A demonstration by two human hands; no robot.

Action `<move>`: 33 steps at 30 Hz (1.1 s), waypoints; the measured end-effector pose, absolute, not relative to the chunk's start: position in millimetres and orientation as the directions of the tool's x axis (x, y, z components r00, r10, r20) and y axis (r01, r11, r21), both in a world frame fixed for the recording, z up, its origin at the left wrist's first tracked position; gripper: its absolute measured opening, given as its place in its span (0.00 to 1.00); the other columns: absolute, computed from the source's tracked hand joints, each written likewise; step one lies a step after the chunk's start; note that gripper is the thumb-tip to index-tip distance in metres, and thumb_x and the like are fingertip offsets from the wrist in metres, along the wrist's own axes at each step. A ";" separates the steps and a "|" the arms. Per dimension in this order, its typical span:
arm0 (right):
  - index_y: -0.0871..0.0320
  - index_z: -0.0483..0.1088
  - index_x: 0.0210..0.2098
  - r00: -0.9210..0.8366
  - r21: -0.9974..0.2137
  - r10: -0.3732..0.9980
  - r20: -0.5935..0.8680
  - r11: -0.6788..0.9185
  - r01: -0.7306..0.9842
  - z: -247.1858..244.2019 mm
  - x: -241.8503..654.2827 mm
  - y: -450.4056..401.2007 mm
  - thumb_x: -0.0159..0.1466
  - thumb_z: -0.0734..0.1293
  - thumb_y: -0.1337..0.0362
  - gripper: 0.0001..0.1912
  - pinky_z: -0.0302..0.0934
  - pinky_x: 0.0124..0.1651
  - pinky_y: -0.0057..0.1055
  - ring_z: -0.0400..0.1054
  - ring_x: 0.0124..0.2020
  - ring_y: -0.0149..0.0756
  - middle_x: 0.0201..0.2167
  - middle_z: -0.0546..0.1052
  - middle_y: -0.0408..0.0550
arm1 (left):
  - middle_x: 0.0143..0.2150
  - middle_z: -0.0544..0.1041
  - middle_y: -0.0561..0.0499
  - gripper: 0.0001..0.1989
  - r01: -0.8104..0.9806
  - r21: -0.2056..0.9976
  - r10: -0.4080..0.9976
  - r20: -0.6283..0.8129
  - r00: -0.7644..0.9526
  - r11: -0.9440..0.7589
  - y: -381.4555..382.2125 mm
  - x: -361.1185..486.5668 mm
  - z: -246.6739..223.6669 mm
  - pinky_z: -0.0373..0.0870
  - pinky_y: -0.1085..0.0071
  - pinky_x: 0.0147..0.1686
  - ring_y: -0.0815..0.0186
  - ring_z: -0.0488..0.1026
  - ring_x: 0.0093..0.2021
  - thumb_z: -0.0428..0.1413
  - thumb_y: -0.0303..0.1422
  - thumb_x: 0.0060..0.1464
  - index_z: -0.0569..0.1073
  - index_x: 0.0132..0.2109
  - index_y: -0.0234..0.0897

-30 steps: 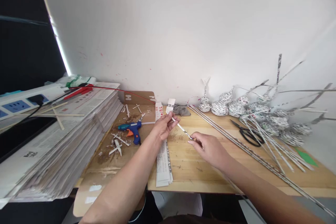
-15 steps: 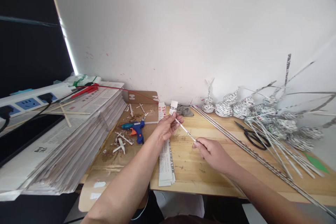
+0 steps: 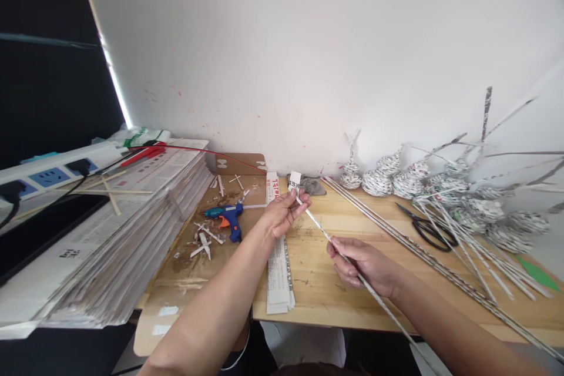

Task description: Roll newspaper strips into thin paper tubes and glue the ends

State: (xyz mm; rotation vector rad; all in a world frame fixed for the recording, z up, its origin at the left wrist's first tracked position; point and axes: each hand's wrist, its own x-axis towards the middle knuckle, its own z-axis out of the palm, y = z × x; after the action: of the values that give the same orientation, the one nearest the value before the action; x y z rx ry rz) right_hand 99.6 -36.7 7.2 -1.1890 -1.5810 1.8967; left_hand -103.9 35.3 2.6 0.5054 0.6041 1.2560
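A thin rolled newspaper stick slants from the upper left down to the right between my hands. My left hand pinches its upper end, where a short flat printed strip sticks up above the fingers. My right hand is closed round the stick lower down, and the rest of the stick runs past it over the table's front edge. Under my left hand lies a stack of flat newspaper strips.
A blue glue gun and paper scraps lie on cardboard at left, beside stacked newspapers. Rightward are long paper sticks, black scissors, woven paper pieces and a grey cloth.
The flat strip above my left fingers looks shorter and turned. My right hand has rotated, showing its fingers, and the long tail of the stick now shows below it.
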 end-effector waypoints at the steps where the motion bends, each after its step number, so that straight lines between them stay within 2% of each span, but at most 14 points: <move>1: 0.57 0.63 0.33 -0.541 -0.939 0.771 -0.336 -0.230 0.256 8.3 98.7 -36.5 0.64 0.54 0.46 0.21 0.48 0.19 0.26 0.50 0.13 0.26 0.14 0.58 0.36 | 0.33 0.78 0.44 0.08 -0.714 0.657 0.970 -0.148 0.192 0.241 35.2 -104.0 2.4 0.76 0.77 0.34 0.66 0.78 0.34 0.53 0.29 0.57 0.73 0.38 0.27; 4: 0.57 0.65 0.31 -0.396 -0.879 0.914 -0.087 0.117 0.463 9.7 94.5 -35.8 0.62 0.59 0.46 0.19 0.54 0.27 0.29 0.59 0.21 0.31 0.19 0.64 0.41 | 0.33 0.78 0.44 0.06 -0.707 0.668 0.973 -0.159 0.170 0.232 35.1 -104.4 1.9 0.76 0.76 0.33 0.65 0.78 0.34 0.53 0.29 0.56 0.72 0.37 0.28; 6: 0.56 0.65 0.29 -0.359 -0.828 0.933 0.039 0.231 0.510 8.8 91.8 -35.5 0.62 0.59 0.47 0.18 0.54 0.30 0.30 0.60 0.24 0.33 0.20 0.65 0.43 | 0.33 0.78 0.44 0.06 -0.703 0.674 0.974 -0.154 0.167 0.228 34.9 -104.8 2.2 0.76 0.77 0.32 0.65 0.78 0.34 0.54 0.29 0.56 0.72 0.37 0.28; 7: 0.56 0.65 0.29 -0.378 -0.855 0.926 0.006 0.201 0.478 8.1 90.9 -35.2 0.63 0.57 0.47 0.19 0.54 0.29 0.30 0.59 0.23 0.32 0.19 0.64 0.42 | 0.33 0.78 0.44 0.06 -0.701 0.675 0.973 -0.151 0.173 0.229 34.8 -105.0 2.4 0.76 0.77 0.32 0.64 0.78 0.35 0.54 0.29 0.56 0.72 0.37 0.28; 11: 0.56 0.63 0.33 -0.559 -0.951 0.775 -0.294 -0.177 0.254 7.1 91.4 -32.8 0.65 0.51 0.46 0.22 0.54 0.24 0.29 0.56 0.18 0.31 0.14 0.56 0.37 | 0.34 0.78 0.44 0.07 -0.701 0.670 0.969 -0.148 0.196 0.244 35.1 -104.9 2.3 0.76 0.78 0.31 0.64 0.78 0.36 0.54 0.29 0.56 0.72 0.38 0.28; 13: 0.56 0.63 0.33 -0.512 -0.950 0.822 -0.249 -0.105 0.293 8.3 92.0 -31.0 0.64 0.53 0.46 0.20 0.53 0.25 0.29 0.57 0.19 0.31 0.16 0.59 0.38 | 0.34 0.78 0.43 0.06 -0.702 0.673 0.972 -0.150 0.179 0.233 35.7 -104.7 1.2 0.76 0.77 0.33 0.64 0.78 0.36 0.55 0.29 0.56 0.72 0.38 0.28; 15: 0.56 0.64 0.31 -0.399 -0.894 0.915 -0.066 0.124 0.431 9.5 91.5 -29.6 0.62 0.58 0.47 0.18 0.52 0.27 0.29 0.57 0.22 0.31 0.19 0.63 0.40 | 0.34 0.78 0.43 0.06 -0.700 0.680 0.976 -0.144 0.165 0.219 36.2 -104.6 0.2 0.77 0.75 0.35 0.64 0.78 0.36 0.55 0.30 0.55 0.71 0.37 0.28; 17: 0.56 0.64 0.29 -0.357 -0.831 0.933 0.048 0.235 0.504 9.4 90.2 -29.2 0.61 0.60 0.48 0.18 0.51 0.29 0.29 0.57 0.23 0.31 0.20 0.64 0.42 | 0.34 0.78 0.43 0.07 -0.701 0.681 0.977 -0.129 0.170 0.212 36.3 -104.8 0.0 0.77 0.74 0.36 0.63 0.78 0.36 0.55 0.30 0.56 0.71 0.37 0.28; 18: 0.56 0.64 0.29 -0.370 -0.856 0.929 0.015 0.203 0.474 8.9 89.5 -29.4 0.62 0.59 0.47 0.18 0.52 0.28 0.29 0.57 0.22 0.31 0.19 0.63 0.41 | 0.34 0.78 0.43 0.07 -0.703 0.678 0.976 -0.126 0.177 0.214 36.1 -104.9 0.3 0.76 0.74 0.37 0.64 0.78 0.37 0.54 0.30 0.56 0.71 0.37 0.28; 22: 0.56 0.63 0.34 -0.526 -0.957 0.804 -0.278 -0.187 0.221 6.9 87.8 -29.4 0.64 0.51 0.45 0.22 0.51 0.23 0.28 0.55 0.16 0.30 0.14 0.54 0.35 | 0.35 0.78 0.41 0.09 -0.705 0.669 0.971 -0.133 0.196 0.234 35.2 -104.7 1.8 0.76 0.74 0.38 0.64 0.78 0.38 0.53 0.32 0.57 0.72 0.38 0.27; 24: 0.56 0.63 0.34 -0.495 -0.956 0.834 -0.242 -0.118 0.269 7.9 86.5 -28.1 0.63 0.54 0.45 0.21 0.52 0.24 0.28 0.56 0.18 0.30 0.15 0.57 0.36 | 0.35 0.78 0.41 0.09 -0.700 0.676 0.972 -0.136 0.190 0.231 35.4 -104.4 1.8 0.76 0.74 0.38 0.64 0.78 0.38 0.53 0.32 0.57 0.72 0.38 0.28; 26: 0.56 0.64 0.33 -0.399 -0.914 0.914 -0.072 0.100 0.394 9.4 84.2 -26.3 0.62 0.59 0.47 0.18 0.53 0.27 0.28 0.59 0.21 0.31 0.19 0.63 0.40 | 0.35 0.78 0.42 0.08 -0.698 0.683 0.976 -0.131 0.172 0.215 35.8 -104.2 1.3 0.76 0.73 0.38 0.64 0.77 0.38 0.53 0.31 0.57 0.71 0.37 0.28; 28: 0.56 0.64 0.31 -0.368 -0.882 0.930 0.020 0.189 0.431 9.8 81.1 -24.8 0.62 0.60 0.48 0.17 0.53 0.28 0.29 0.58 0.22 0.31 0.20 0.64 0.42 | 0.34 0.78 0.42 0.08 -0.701 0.684 0.979 -0.120 0.165 0.201 36.2 -104.6 0.8 0.76 0.73 0.38 0.64 0.78 0.38 0.53 0.31 0.57 0.71 0.36 0.29; 33: 0.56 0.61 0.34 -0.553 -0.958 0.782 -0.286 -0.209 0.199 6.9 76.1 -23.6 0.64 0.53 0.47 0.19 0.51 0.23 0.28 0.53 0.16 0.29 0.15 0.55 0.35 | 0.35 0.78 0.42 0.08 -0.705 0.673 0.973 -0.116 0.197 0.223 36.6 -105.5 0.4 0.75 0.76 0.34 0.63 0.78 0.39 0.53 0.32 0.57 0.70 0.37 0.29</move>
State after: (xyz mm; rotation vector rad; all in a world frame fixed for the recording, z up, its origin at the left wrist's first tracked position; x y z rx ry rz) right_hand 76.1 -23.6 6.9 -1.1517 -1.6248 1.8127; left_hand -105.5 36.6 0.4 0.5427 0.5978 1.2587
